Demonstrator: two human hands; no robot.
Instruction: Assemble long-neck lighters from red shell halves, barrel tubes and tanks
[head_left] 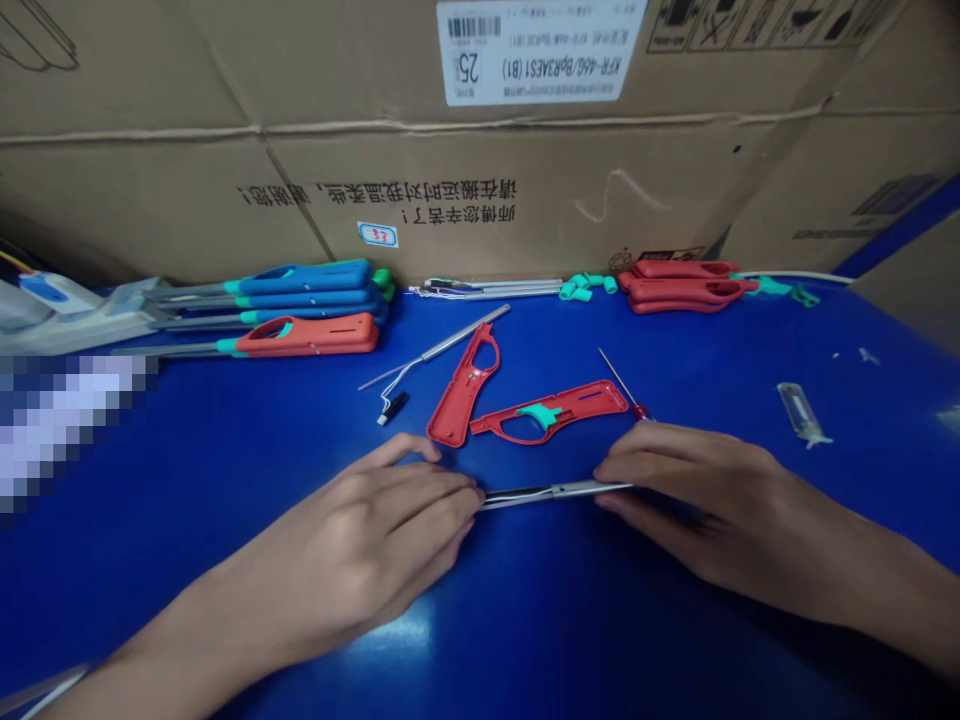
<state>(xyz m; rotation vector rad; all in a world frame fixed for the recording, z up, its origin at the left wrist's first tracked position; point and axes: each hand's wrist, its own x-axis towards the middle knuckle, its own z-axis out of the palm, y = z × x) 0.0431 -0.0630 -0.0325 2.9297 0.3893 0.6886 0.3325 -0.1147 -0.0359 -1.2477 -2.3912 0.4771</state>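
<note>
At the far left of the blue table (pixel 225 450), a white and blue piece (pixel 60 291) with wires sits near the foot of a cardboard box (pixel 187 200), which spans the back. Just right of it lies a stack of long-nosed lighters with blue handles (pixel 330 275); a red-handled lighter (pixel 322 337) is nearest the camera.

Next comes the left hand (pixel 405 525), its forefinger bent outward and the other fingers pressed together, tips closed on the left end of a wired metal tube (pixel 585 489). That tube lies almost level between the two hands, near the table's middle. Beyond the left hand rest a loose metal tube (pixel 465 333) and a black part (pixel 394 406) wired to it.

Further right, one red shell half (pixel 457 400) slants beside a second red shell half (pixel 589 403), which holds a green trigger (pixel 541 413). Green caps (pixel 576 288) lie by the box. The right hand (pixel 697 490) pinches the tube's right end between thumb and fingers, partly covering a thin red-handled tool (pixel 639 410). Behind it are stacked red handles (pixel 675 291); rightmost, a clear packet (pixel 801 413).
</note>
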